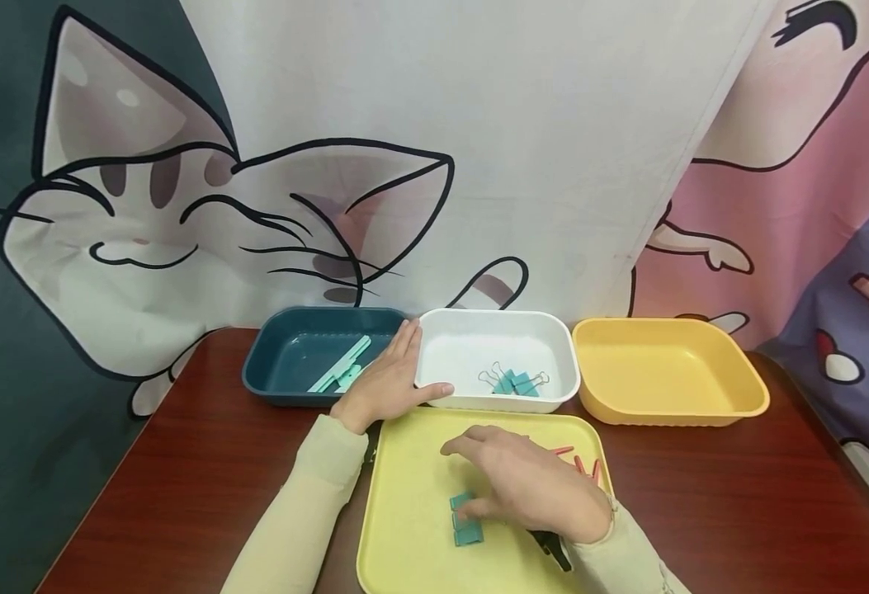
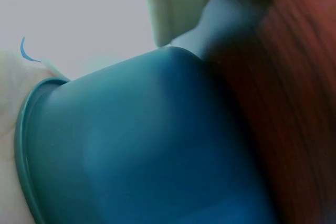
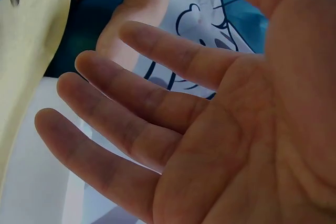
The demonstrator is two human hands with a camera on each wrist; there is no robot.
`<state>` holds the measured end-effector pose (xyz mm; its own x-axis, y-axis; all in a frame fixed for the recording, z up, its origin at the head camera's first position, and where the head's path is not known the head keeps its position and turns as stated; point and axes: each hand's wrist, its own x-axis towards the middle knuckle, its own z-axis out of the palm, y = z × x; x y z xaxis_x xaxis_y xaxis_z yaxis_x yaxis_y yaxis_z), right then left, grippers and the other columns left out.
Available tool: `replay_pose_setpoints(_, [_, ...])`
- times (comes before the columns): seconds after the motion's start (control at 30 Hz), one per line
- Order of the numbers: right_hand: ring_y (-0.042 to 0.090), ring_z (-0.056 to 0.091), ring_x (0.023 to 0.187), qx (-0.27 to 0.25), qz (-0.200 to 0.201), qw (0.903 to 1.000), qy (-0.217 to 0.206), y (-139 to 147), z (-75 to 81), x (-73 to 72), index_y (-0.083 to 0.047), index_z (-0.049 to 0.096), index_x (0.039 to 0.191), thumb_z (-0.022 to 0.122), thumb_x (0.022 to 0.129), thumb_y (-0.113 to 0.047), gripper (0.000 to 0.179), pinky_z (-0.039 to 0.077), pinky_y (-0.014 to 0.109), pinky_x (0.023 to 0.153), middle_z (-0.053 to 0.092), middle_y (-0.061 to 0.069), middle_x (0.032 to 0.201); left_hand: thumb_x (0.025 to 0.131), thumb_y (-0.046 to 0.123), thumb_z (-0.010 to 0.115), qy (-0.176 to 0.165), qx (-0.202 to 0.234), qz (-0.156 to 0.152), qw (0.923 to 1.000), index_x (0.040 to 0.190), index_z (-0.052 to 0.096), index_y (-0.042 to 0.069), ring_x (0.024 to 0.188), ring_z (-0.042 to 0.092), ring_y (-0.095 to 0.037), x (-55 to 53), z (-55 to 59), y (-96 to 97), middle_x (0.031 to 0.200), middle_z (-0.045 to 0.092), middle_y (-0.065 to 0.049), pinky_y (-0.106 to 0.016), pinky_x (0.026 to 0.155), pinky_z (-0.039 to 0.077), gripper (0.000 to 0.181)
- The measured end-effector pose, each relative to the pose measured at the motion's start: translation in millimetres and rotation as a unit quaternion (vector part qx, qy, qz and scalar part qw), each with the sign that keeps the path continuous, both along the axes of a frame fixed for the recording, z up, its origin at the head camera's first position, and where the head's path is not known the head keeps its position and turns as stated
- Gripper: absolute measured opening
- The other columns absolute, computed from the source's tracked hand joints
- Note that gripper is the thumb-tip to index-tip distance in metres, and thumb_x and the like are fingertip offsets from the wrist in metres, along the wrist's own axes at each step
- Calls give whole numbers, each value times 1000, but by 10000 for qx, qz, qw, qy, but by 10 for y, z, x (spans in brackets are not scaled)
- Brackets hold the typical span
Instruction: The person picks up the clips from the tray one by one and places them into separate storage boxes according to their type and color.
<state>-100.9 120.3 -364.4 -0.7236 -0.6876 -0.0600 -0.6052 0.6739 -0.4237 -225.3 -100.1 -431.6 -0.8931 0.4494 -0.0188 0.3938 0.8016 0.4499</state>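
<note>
My left hand (image 1: 389, 379) rests with straight fingers over the neighbouring rims of the dark teal bin (image 1: 278, 392) and the white bin (image 1: 493, 404). Its thumb lies at the white bin's front rim. Over the yellow tray (image 1: 404, 544) is my right hand (image 1: 531, 483), with nothing in its grasp; the right wrist view shows its palm (image 3: 231, 129) with the fingers spread. Teal binder clips (image 1: 468, 535) stand in a short row on the tray, partly covered by the right thumb. Red slender pieces (image 1: 581, 464) and a black object (image 1: 550, 549) show around that hand, both partly hidden.
Two teal binder clips (image 1: 517, 384) with wire handles lie in the white bin. Mint-green long pieces (image 1: 341, 367) lie in the teal bin. A deep-yellow bin (image 1: 672, 412) stands at the right. Behind the wooden table (image 1: 167, 495) hangs a cat-print cloth (image 1: 538, 165).
</note>
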Motion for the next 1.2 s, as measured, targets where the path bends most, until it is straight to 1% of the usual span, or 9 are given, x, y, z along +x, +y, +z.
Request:
replay_pose_setpoints(0.2, [9,57,97,167,0,9997,-191,-53,-40,18,-11,66,127,89,77,-32,59,52,28,87,64,1,115,91,68,56,-14,-8,26,10000,159,1,-1,154,-6,-25,-4,9,7,168,-2,-14,-45,123,12,112])
replay_pose_setpoints(0.43, [8,57,88,445,59,9990,14,-85,-126,62,-10,68,122,93,70,-30,61,52,27,82,64,-2,104,92,67,56,-10,-43,20,10000,159,1,-2,154,-6,-26,-15,15,10,168,-2,-14,-44,123,11,111])
replay_pose_setpoints(0.63, [10,57,87,707,129,9974,-7,-122,-182,94,-10,67,120,94,68,-32,62,53,28,83,62,-4,99,92,68,56,43,-56,7,10000,159,2,-3,154,-6,-26,-18,14,3,168,-1,-15,-44,123,10,111])
replay_pose_setpoints(0.77, [10,55,82,862,153,9962,0,-151,-221,105,-11,67,116,95,64,-34,63,52,28,80,60,-5,94,92,68,56,60,-91,-13,9999,159,3,-3,154,-6,-26,-12,13,2,168,-2,-15,-43,123,10,111])
replay_pose_setpoints(0.93, [8,54,78,1074,178,9940,-63,-186,-264,117,-14,67,113,98,60,-32,65,52,26,75,58,-6,90,92,67,56,57,-60,-16,10000,159,3,-3,154,-5,-26,-6,9,4,168,-1,-16,-44,123,11,110])
replay_pose_setpoints(1.2, [9,50,72,1294,135,9915,77,-220,-327,129,-13,64,100,97,57,-22,55,49,24,68,53,-6,83,92,67,56,49,-30,-20,10000,159,3,-3,154,-5,-26,-7,2,9,168,-1,-16,-44,123,11,110])
